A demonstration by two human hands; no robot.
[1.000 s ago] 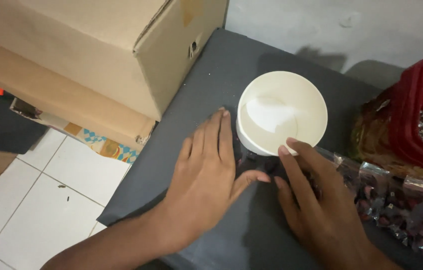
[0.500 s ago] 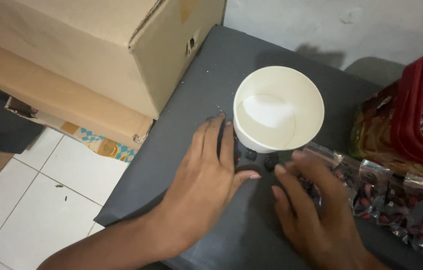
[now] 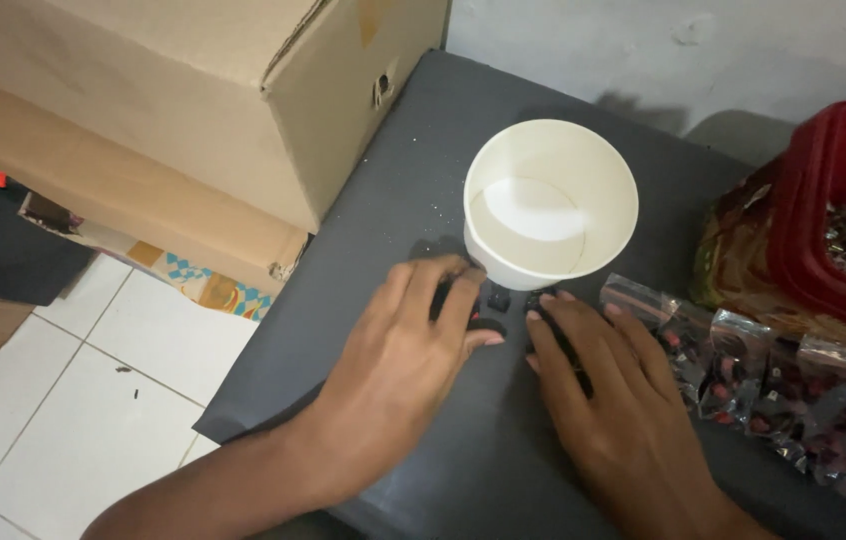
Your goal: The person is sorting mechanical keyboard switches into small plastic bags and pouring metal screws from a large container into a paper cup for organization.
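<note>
here, left hand (image 3: 405, 345) and right hand (image 3: 611, 385) lie flat, fingers spread, gripping nothing, fingertips on small dark pieces (image 3: 496, 298) beside white paper cup (image 3: 551, 203). pieces look light, hard, loose; likely best pinched singly.

A big cardboard box (image 3: 193, 90) stands at the left edge of the dark grey table (image 3: 383, 330), above a white tiled floor (image 3: 73, 400). At the right edge there is a red plastic container (image 3: 823, 220), and near it lie small clear packets (image 3: 773, 375).
</note>
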